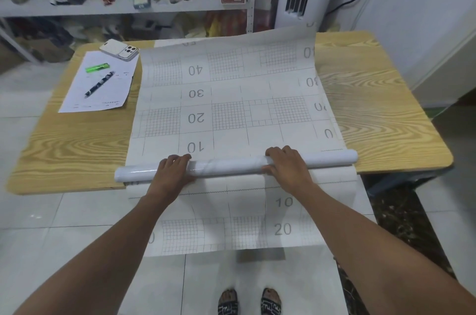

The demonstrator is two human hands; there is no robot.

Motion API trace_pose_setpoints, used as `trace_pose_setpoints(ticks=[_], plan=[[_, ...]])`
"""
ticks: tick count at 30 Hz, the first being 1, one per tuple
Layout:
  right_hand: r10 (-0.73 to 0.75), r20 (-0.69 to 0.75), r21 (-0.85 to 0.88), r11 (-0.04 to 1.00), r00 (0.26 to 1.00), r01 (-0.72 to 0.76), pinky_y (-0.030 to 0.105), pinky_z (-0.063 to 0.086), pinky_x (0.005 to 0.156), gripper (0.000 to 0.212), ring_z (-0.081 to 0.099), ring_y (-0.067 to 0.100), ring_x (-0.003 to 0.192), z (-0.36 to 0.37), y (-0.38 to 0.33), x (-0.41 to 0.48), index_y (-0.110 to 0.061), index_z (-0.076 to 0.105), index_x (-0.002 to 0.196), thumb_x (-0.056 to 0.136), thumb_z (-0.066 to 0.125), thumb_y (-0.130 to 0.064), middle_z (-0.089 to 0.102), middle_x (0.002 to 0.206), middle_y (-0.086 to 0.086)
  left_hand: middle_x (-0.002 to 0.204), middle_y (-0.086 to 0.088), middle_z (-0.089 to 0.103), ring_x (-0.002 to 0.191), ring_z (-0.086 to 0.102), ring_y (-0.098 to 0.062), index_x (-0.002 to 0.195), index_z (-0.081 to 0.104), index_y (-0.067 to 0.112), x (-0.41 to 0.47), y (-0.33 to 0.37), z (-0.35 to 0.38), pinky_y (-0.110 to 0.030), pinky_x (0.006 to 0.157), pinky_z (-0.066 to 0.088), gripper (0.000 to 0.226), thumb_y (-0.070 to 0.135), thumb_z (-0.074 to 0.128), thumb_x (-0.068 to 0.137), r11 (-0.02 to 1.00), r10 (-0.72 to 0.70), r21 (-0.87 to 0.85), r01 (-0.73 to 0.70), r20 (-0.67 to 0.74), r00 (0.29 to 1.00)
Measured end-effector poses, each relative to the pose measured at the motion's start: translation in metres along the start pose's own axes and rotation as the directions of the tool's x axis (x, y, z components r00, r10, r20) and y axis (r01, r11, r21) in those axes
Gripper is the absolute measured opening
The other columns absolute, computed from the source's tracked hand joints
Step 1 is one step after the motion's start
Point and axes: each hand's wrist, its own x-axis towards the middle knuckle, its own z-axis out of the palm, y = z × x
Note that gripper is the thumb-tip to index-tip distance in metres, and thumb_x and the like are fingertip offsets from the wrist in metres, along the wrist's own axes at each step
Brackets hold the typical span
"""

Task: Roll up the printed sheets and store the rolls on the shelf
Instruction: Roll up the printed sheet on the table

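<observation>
Wood-grain table [77,150] fills most of the head view, with tiled floor around it and a cluttered white shelf [116,7] behind its far edge. The printed sheet [231,108], all grids and numbers, lies flat down the middle of the table. At the near edge it's wound into a glossy white roll [231,164] lying along that edge.

Both hands are on the roll. The left hand [172,169] is toward its left end and the right hand [286,162] is just right of its middle. The fingers curl over the top, so both are gripping it.

A hanging sheet [231,224] drops off the near edge under the roll; can't tell if it's the same piece.

Near the far left corner there's a paper page [103,101] with a green lighter [97,67] and a dark pen [99,84] on it. A white phone [119,50] overlaps its far edge.
</observation>
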Motion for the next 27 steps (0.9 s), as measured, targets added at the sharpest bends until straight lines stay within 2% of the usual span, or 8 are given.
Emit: trace_pose_setpoints(ticks=[4,8,11,15,17,19,22,27], plan=[[-0.014,-0.046,-0.038,0.999,0.999,0.012,0.037,0.038,0.086,0.029,0.052,0.029,0.098,0.0058,0.0012,-0.0013,-0.011,0.059,0.108,0.090,0.055,-0.033,0.059,0.112,0.005,0.111,-0.012,0.059,0.112,0.047,-0.032,0.111,0.053,0.003,-0.0055,-0.0007,0.0025,-0.042,0.100,0.031,0.045,0.021,0.074,0.075,0.997,0.040,0.064,-0.037,-0.039,0.998],[0.032,-0.121,-0.086,0.995,0.992,-0.042,0.042,0.041,0.084,0.020,0.052,0.036,0.101,0.0081,-0.0016,0.0002,-0.010,0.066,0.097,0.090,0.058,-0.026,0.058,0.118,0.009,0.100,-0.019,0.060,0.092,0.055,-0.038,0.098,0.059,0.001,-0.0051,-0.0042,0.0030,-0.049,0.084,0.043,0.048,0.017,0.084,0.060,0.980,0.082,0.187,-0.070,-0.060,0.995],[0.035,-0.089,-0.123,0.991,0.995,-0.046,0.042,0.040,0.084,0.030,0.048,0.033,0.098,0.0047,-0.0014,0.0002,-0.011,0.066,0.101,0.091,0.055,-0.037,0.055,0.119,0.008,0.094,-0.019,0.057,0.082,0.053,-0.037,0.099,0.060,0.001,-0.0059,-0.0041,0.0008,-0.049,0.077,0.046,0.043,0.016,0.081,0.065,0.970,0.109,0.227,-0.090,-0.071,0.992],[-0.009,0.011,-0.112,0.994,1.000,0.010,0.042,0.038,0.088,0.060,0.046,0.031,0.098,0.0022,-0.0001,-0.0017,-0.012,0.055,0.118,0.078,0.062,-0.055,0.051,0.118,0.008,0.099,-0.017,0.059,0.087,0.052,-0.035,0.116,0.053,0.001,-0.0052,-0.0027,-0.0005,-0.046,0.077,0.046,0.053,0.009,0.077,0.070,0.985,0.066,0.163,-0.055,-0.065,0.996],[0.002,0.025,-0.096,0.995,1.000,0.001,0.040,0.039,0.087,0.068,0.047,0.030,0.099,0.0036,0.0003,-0.0016,-0.012,0.049,0.124,0.072,0.071,-0.050,0.050,0.119,0.008,0.102,-0.015,0.058,0.091,0.051,-0.033,0.122,0.048,0.003,-0.0036,-0.0022,-0.0015,-0.043,0.079,0.045,0.062,-0.004,0.074,0.066,0.989,0.042,0.141,-0.034,-0.059,0.997],[0.013,0.010,-0.086,0.996,1.000,-0.012,0.038,0.040,0.082,0.063,0.049,0.029,0.096,0.0056,0.0006,-0.0002,-0.010,0.050,0.121,0.072,0.075,-0.039,0.051,0.116,0.009,0.104,-0.014,0.058,0.094,0.050,-0.032,0.124,0.047,0.004,-0.0026,-0.0028,-0.0019,-0.042,0.081,0.044,0.064,-0.013,0.069,0.066,0.992,0.044,0.118,-0.038,-0.055,0.997],[0.005,-0.031,-0.067,0.998,1.000,-0.007,0.037,0.040,0.072,0.046,0.050,0.027,0.084,0.0085,0.0024,0.0013,-0.007,0.055,0.105,0.072,0.077,-0.031,0.053,0.103,0.009,0.104,-0.016,0.058,0.094,0.050,-0.034,0.120,0.049,0.002,-0.0032,-0.0050,-0.0012,-0.042,0.081,0.044,0.059,-0.016,0.064,0.066,0.993,0.084,0.083,-0.079,-0.057,0.995],[-0.006,-0.026,-0.096,0.995,1.000,0.004,0.038,0.041,0.076,0.037,0.050,0.028,0.086,0.0072,0.0013,0.0013,-0.007,0.058,0.105,0.080,0.069,-0.033,0.054,0.106,0.009,0.114,-0.027,0.053,0.101,0.050,-0.042,0.114,0.050,0.002,-0.0091,-0.0058,0.0042,-0.051,0.086,0.045,0.061,-0.003,0.079,0.060,0.984,0.112,0.147,-0.097,-0.094,0.989]])
